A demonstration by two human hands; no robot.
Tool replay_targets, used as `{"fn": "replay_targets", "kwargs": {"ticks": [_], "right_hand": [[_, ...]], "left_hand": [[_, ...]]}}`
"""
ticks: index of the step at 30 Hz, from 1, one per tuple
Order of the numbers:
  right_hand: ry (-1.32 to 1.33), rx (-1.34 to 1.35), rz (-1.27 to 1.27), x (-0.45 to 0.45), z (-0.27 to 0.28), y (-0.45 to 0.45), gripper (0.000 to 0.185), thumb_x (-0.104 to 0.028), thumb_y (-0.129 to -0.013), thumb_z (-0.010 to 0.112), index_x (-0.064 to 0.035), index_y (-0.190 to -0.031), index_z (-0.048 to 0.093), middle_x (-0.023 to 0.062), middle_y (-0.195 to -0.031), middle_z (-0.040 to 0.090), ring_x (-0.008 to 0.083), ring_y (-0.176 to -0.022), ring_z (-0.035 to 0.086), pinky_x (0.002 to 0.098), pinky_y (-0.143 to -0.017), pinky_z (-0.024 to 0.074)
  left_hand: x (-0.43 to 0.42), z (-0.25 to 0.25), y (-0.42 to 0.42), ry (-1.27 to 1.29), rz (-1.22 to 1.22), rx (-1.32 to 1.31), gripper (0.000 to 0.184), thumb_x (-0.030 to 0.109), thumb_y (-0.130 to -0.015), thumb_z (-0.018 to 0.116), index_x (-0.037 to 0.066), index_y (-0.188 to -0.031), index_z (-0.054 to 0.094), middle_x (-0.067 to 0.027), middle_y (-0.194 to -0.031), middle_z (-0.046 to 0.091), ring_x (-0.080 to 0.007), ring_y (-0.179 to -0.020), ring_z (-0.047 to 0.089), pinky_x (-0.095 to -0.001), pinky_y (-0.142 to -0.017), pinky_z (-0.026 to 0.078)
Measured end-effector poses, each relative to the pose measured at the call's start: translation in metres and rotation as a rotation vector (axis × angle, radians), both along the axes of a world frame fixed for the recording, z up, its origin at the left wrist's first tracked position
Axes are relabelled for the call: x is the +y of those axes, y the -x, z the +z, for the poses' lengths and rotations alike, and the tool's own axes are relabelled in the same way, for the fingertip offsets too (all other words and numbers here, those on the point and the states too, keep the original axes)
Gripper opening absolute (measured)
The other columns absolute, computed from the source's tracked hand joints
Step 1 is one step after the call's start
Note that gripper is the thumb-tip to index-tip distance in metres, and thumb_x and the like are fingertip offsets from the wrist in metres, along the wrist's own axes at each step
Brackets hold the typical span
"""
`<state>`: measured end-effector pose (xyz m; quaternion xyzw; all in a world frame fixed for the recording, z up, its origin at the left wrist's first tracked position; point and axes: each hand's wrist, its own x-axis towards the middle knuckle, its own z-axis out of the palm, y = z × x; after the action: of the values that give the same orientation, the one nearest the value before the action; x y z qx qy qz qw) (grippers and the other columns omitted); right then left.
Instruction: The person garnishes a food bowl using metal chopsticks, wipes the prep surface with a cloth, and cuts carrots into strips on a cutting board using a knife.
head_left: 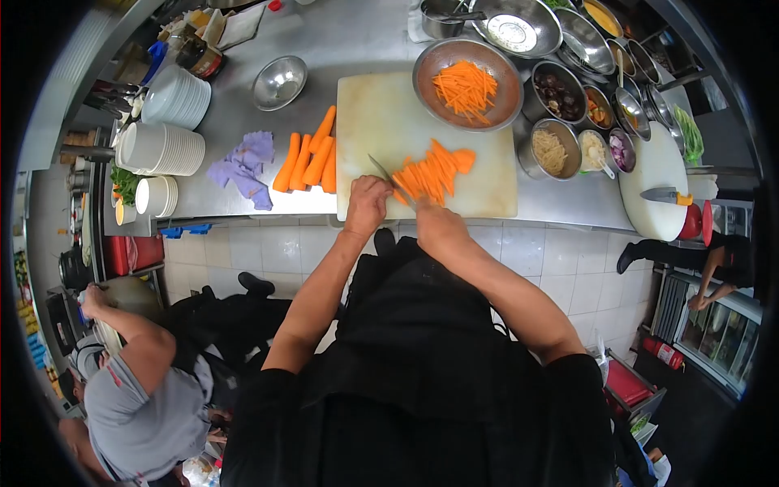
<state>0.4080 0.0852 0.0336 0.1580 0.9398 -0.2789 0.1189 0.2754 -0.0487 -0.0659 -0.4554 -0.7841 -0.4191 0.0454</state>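
Observation:
My right hand (441, 225) is closed round the handle of a knife (380, 168), whose blade points up and left over the cutting board (377, 105). Beside the blade, my left hand (367, 203) rests at the board's front edge with its fingers curled; whatever lies under them is hidden. Sliced carrot (434, 172) is fanned out on the board just right of the blade. Several whole peeled carrots (304, 162) lie against the board's left side. At the board's top right, a metal bowl (422, 89) contains thin carrot strips (466, 91).
A purple cloth (250, 162) and a small metal bowl (280, 83) are on the left, near stacked white bowls (166, 148). Ingredient pots (556, 148) crowd the right. Another knife (661, 195) lies on a round white board (645, 166). A person in grey (146, 414) is behind at left.

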Motion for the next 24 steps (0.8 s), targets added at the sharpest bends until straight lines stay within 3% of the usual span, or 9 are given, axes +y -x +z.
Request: {"fn": "replay_targets", "kwargs": {"ticks": [3, 8, 20, 23, 24], "right_hand": [[-0.008, 0.074, 0.019, 0.002, -0.001, -0.001, 0.014, -0.001, -0.084, 0.050, 0.0062, -0.096, 0.054, 0.0282, -0.082, 0.067, 0.0419, -0.079, 0.068, 0.0505, -0.069, 0.0543], [0.019, -0.044, 0.045, 0.004, 0.029, -0.002, 0.016, -0.001, -0.084, 0.049, 0.0062, -0.098, 0.054, 0.0275, -0.083, 0.067, 0.0416, -0.081, 0.068, 0.0504, -0.071, 0.0543], [0.011, -0.066, 0.032, 0.003, 0.013, 0.000, 0.020, 0.000, -0.082, 0.052, 0.0077, -0.101, 0.054, 0.0275, -0.084, 0.067, 0.0425, -0.081, 0.068, 0.0511, -0.072, 0.0544], [0.029, -0.051, -0.012, 0.006, 0.019, -0.003, 0.021, 0.000, -0.081, 0.053, 0.0077, -0.101, 0.054, 0.0279, -0.086, 0.067, 0.0427, -0.083, 0.068, 0.0509, -0.074, 0.0543], [0.029, -0.041, -0.034, 0.012, 0.026, -0.003, 0.021, -0.001, -0.081, 0.053, 0.0076, -0.101, 0.054, 0.0280, -0.086, 0.067, 0.0427, -0.083, 0.068, 0.0508, -0.074, 0.0543]], "left_hand": [[-0.006, -0.001, -0.004, -0.001, 0.009, 0.000, 0.013, -0.004, -0.076, 0.063, 0.007, -0.080, 0.063, -0.0059, -0.081, 0.061, -0.0273, -0.083, 0.059, -0.0383, -0.079, 0.043], [-0.003, 0.002, -0.003, 0.013, 0.020, 0.010, 0.012, -0.005, -0.076, 0.063, 0.007, -0.080, 0.063, -0.0065, -0.082, 0.061, -0.0277, -0.084, 0.059, -0.0381, -0.079, 0.043], [-0.005, 0.000, -0.004, 0.000, 0.033, 0.040, 0.012, -0.004, -0.076, 0.063, 0.007, -0.081, 0.064, -0.0084, -0.084, 0.062, -0.0286, -0.085, 0.059, -0.0388, -0.081, 0.043], [-0.006, 0.010, -0.002, 0.029, -0.007, 0.053, 0.010, -0.004, -0.080, 0.065, 0.002, -0.087, 0.066, -0.0095, -0.084, 0.064, -0.0279, -0.082, 0.061, -0.0367, -0.077, 0.047], [-0.002, 0.013, 0.001, -0.053, 0.085, -0.040, 0.010, -0.003, -0.081, 0.064, 0.002, -0.089, 0.066, -0.0102, -0.086, 0.064, -0.0289, -0.082, 0.061, -0.0374, -0.077, 0.048]]}}
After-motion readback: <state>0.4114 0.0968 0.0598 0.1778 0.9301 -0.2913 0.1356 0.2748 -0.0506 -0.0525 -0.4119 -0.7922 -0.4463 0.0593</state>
